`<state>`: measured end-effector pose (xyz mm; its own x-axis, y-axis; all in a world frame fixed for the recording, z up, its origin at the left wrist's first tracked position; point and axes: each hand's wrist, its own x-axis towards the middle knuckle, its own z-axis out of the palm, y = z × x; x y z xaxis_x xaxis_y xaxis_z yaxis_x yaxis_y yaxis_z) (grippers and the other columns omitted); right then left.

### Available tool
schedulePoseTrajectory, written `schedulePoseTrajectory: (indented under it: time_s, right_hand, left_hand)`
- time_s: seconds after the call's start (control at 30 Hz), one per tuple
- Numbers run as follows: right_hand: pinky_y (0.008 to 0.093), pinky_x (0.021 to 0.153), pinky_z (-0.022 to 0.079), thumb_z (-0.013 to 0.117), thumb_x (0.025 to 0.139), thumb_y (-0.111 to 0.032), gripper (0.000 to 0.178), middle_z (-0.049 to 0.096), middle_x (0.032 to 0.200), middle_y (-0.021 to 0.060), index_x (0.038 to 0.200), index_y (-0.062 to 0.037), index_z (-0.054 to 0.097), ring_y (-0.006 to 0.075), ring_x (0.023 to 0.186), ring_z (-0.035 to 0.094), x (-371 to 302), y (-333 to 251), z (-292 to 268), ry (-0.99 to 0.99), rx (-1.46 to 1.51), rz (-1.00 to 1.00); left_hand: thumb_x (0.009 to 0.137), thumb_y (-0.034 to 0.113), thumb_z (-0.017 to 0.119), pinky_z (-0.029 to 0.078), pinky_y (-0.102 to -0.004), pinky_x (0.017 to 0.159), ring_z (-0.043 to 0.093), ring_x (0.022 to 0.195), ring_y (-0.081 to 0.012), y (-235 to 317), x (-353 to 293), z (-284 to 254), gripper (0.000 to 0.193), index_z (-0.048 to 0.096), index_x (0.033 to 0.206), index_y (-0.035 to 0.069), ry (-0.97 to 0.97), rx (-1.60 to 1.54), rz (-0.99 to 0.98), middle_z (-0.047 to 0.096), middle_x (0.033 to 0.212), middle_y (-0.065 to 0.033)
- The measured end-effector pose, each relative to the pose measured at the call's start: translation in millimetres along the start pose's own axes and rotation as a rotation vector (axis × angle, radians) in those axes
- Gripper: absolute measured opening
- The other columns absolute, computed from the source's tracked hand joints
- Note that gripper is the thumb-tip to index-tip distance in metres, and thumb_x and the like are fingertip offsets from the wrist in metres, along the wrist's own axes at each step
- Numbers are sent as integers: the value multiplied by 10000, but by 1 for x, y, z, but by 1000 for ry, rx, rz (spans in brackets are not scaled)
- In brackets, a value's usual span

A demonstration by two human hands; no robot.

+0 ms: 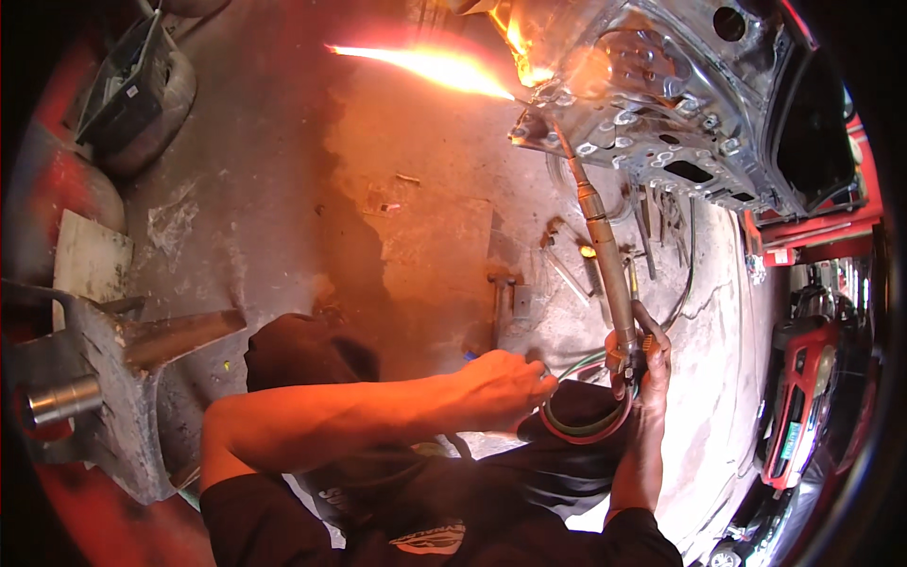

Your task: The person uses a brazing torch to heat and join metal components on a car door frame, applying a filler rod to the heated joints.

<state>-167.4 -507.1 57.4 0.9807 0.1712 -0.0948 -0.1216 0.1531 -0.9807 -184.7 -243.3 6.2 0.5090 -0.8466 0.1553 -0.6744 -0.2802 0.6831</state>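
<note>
My right hand (652,364) is wrapped round the lower end of a long gas torch (607,255), near its valves. The torch slants up and slightly left, its thin tip beside the corner of a bare metal car body panel (652,156). From there a bright orange flame (435,71) streams left, and part of the panel's edge glows. My left hand (510,386) is closed, its fingers curled in beside the looped red and green hoses (586,437); what it holds, if anything, I cannot make out.
Several hand tools (567,269) lie on the concrete floor below the panel. At the left stand a heavy metal bracket with a shiny shaft (62,401) and a dark bin (123,80). A red car bumper (798,406) is at the far right.
</note>
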Motion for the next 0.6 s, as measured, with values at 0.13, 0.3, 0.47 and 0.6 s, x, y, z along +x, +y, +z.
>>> schedulePoseTrajectory:
  time_s: [0.13, 0.3, 0.47, 0.6]
  right_hand:
    - [263, 405, 549, 735, 890, -481, 824, 681, 899, 219, 1470, 23, 436, 226, 636, 696, 4, -4, 2, -37, 46, -19]
    - [268, 411, 555, 735, 901, -426, 777, 679, 896, 226, 1460, 31, 447, 238, 642, 698, 8, -10, 0, -39, 57, -46]
    - [269, 420, 553, 720, 907, -359, 696, 690, 907, 214, 1447, 10, 484, 238, 639, 696, 1, 1, -3, -30, 51, -57]
    - [257, 457, 551, 717, 897, -329, 650, 702, 930, 195, 1421, 4, 527, 207, 636, 688, -5, 5, -10, -83, 52, -19]
  left_hand:
    - [882, 220, 665, 527, -472, 658, 663, 765, -355, -7, 2, -14, 250, 566, 1021, 37, 95, 35, -36, 611, 863, -145]
    - [856, 166, 662, 523, -477, 682, 654, 792, -379, -19, 13, -21, 200, 580, 1016, 79, 263, -113, -55, 633, 861, -137]
    - [855, 219, 685, 521, -503, 696, 648, 836, -420, -21, 25, -34, 254, 569, 926, 4, 276, -175, -178, 649, 872, -196]
    - [873, 227, 685, 520, -502, 709, 653, 830, -421, -28, 33, -28, 247, 588, 941, 11, 265, -186, -214, 667, 860, -201]
